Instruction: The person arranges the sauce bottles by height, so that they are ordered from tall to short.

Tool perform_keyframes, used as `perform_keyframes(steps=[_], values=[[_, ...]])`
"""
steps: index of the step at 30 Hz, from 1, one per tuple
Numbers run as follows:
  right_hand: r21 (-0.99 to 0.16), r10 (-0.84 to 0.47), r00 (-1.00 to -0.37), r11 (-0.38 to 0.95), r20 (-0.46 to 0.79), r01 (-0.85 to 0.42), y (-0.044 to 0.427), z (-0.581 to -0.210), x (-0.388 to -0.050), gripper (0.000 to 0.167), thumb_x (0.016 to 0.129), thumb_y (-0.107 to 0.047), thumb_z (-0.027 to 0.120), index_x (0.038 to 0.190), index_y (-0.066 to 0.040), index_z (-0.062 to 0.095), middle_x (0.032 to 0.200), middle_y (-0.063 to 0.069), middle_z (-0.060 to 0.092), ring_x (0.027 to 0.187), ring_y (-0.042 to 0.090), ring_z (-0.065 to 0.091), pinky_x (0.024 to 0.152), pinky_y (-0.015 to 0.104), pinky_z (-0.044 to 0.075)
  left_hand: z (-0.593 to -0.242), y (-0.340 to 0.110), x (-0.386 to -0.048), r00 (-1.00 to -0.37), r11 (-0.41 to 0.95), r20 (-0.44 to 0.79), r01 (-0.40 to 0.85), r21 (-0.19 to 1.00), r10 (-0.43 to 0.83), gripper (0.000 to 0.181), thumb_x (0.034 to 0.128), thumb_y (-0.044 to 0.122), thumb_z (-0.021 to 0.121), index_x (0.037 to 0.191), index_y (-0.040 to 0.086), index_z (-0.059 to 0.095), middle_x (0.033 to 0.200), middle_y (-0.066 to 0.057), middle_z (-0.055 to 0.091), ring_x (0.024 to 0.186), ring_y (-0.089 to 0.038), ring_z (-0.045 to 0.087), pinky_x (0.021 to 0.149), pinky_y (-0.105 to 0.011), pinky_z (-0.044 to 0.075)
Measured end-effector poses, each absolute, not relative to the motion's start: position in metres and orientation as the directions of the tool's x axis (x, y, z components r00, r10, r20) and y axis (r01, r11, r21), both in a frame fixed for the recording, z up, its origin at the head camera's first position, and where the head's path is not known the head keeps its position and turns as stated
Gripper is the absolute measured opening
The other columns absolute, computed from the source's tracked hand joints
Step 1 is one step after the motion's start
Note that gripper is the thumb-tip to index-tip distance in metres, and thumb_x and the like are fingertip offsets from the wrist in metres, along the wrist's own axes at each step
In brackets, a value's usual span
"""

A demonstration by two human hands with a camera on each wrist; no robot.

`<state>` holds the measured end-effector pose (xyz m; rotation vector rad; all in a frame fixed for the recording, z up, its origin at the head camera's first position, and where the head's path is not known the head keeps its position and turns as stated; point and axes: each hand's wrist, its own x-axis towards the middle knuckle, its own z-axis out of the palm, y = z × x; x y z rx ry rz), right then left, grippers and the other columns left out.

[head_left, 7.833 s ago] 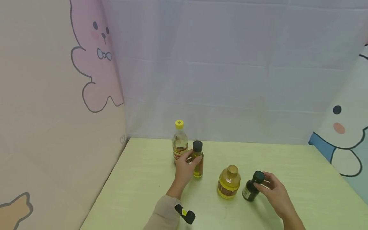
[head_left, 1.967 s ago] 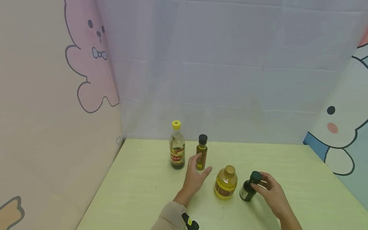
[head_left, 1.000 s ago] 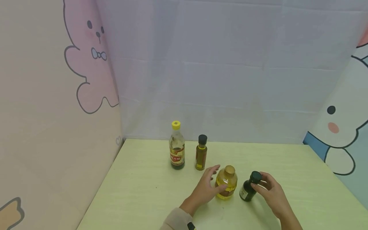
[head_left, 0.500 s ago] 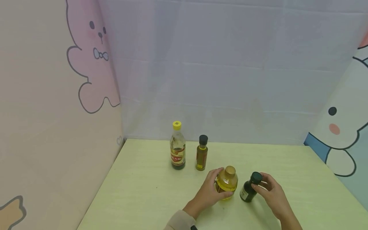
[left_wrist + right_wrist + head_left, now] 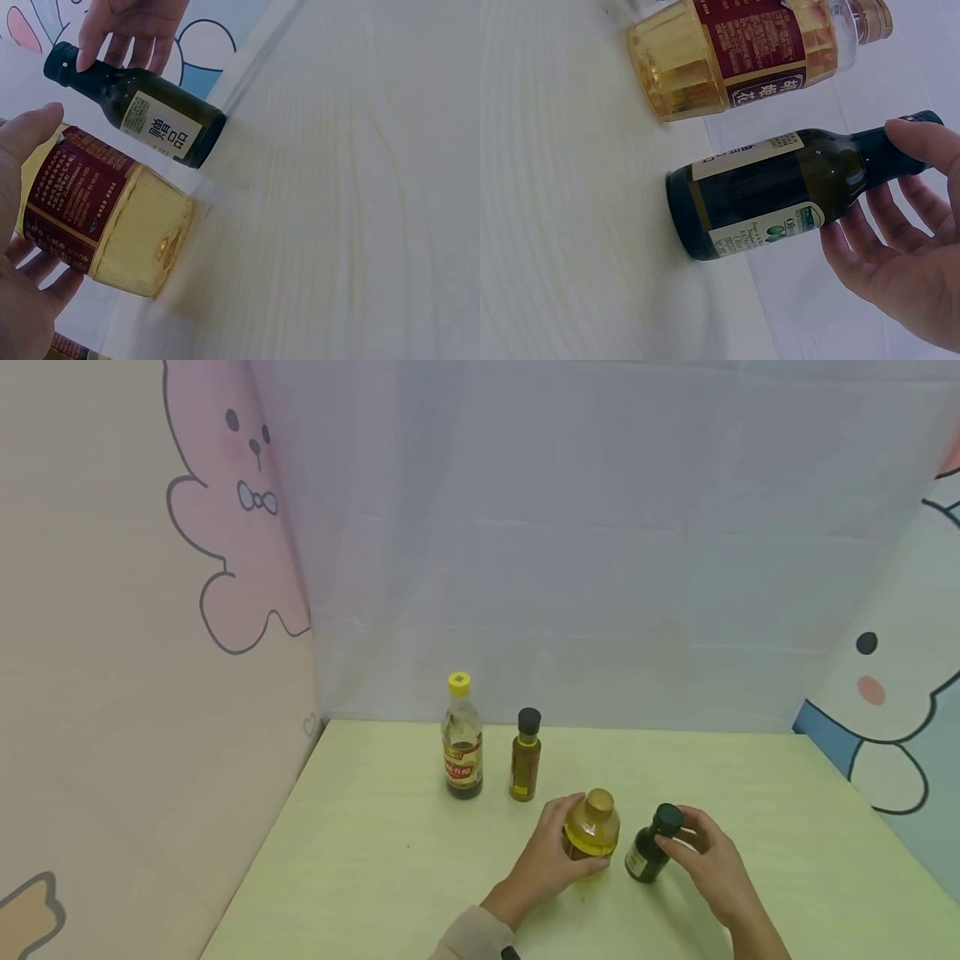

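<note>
Gripping is confirmed for both hands. The left hand point(image 5: 543, 858) holds the gold-capped bottle point(image 5: 595, 828), its thumb on the near side and its fingers curled round the other. This bottle contains yellow liquid, carries a dark red label and is positioned between the two hands, near the front of the table point(image 5: 360, 860).

The right hand point(image 5: 712, 862) pinches the green bottle point(image 5: 643, 860) at the neck, just under the cap — thumb on one side, fingers on the other. The green bottle is just beside the gold-capped bottle, to its right, with a visible gap between them; in the head view its cap sits to the right of its base. Whether either base bears fully on the table cannot be told.

Two further bottles stand upright farther back, apart from each other: a yellow-capped bottle point(image 5: 462, 756) with dark liquid in its lower part, and, to its right, a slim black-capped bottle point(image 5: 525, 768). A pale curtain point(image 5: 510, 568) hangs behind the table.
</note>
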<state>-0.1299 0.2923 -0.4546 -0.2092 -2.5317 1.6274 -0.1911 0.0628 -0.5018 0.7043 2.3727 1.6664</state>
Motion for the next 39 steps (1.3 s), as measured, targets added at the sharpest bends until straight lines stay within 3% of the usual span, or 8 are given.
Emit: perform_keyframes(steps=[11, 19, 30, 39], values=[[-0.916, 0.186, -0.982, 0.395, 0.012, 0.064, 0.2921, -0.4554, -0.13, 0.051, 0.092, -0.017, 0.07, 0.132, 0.002, 0.045, 0.13, 0.015, 0.051, 0.102, -0.009, 0.048, 0.084, 0.021, 0.046, -0.5055, 0.0656, -0.1915, -0.883, 0.267, 0.175, 0.312, 0.912, 0.436, 0.083, 0.0784, 0.036, 0.083, 0.147, 0.029, 0.037, 0.139, 0.007, 0.038, 0.127, -0.017, 0.043, 0.105, -0.046, 0.037], [-0.921, 0.185, -0.983, 0.387, 0.019, 0.055, 0.2918, -0.4553, -0.1299, 0.051, 0.092, -0.016, 0.07, 0.132, 0.002, 0.045, 0.128, 0.012, 0.052, 0.101, -0.009, 0.048, 0.083, 0.02, 0.046, -0.5045, 0.0681, -0.1906, -0.898, 0.276, 0.162, 0.291, 0.916, 0.408, 0.081, 0.0773, 0.036, 0.084, 0.145, 0.032, 0.039, 0.137, 0.009, 0.039, 0.127, -0.015, 0.043, 0.105, -0.044, 0.037], [-0.923, 0.183, -0.983, 0.381, 0.028, 0.045, 0.293, -0.4561, -0.1311, 0.051, 0.092, -0.014, 0.07, 0.133, 0.003, 0.045, 0.126, 0.01, 0.053, 0.101, -0.01, 0.048, 0.082, 0.019, 0.047, -0.5043, 0.0706, -0.1892, -0.897, 0.3, 0.217, 0.343, 0.89, 0.384, 0.078, 0.0786, 0.035, 0.083, 0.144, 0.027, 0.041, 0.139, 0.006, 0.042, 0.125, -0.016, 0.046, 0.102, -0.045, 0.041], [-0.93, 0.188, -0.982, 0.364, 0.019, 0.051, 0.2918, -0.4565, -0.1304, 0.051, 0.092, -0.014, 0.07, 0.133, 0.003, 0.046, 0.126, 0.007, 0.054, 0.1, -0.011, 0.048, 0.081, 0.019, 0.047, -0.5033, 0.0704, -0.1886, -0.91, 0.308, 0.178, 0.303, 0.902, 0.374, 0.079, 0.0774, 0.036, 0.084, 0.144, 0.031, 0.041, 0.139, 0.01, 0.042, 0.125, -0.012, 0.045, 0.103, -0.041, 0.04]])
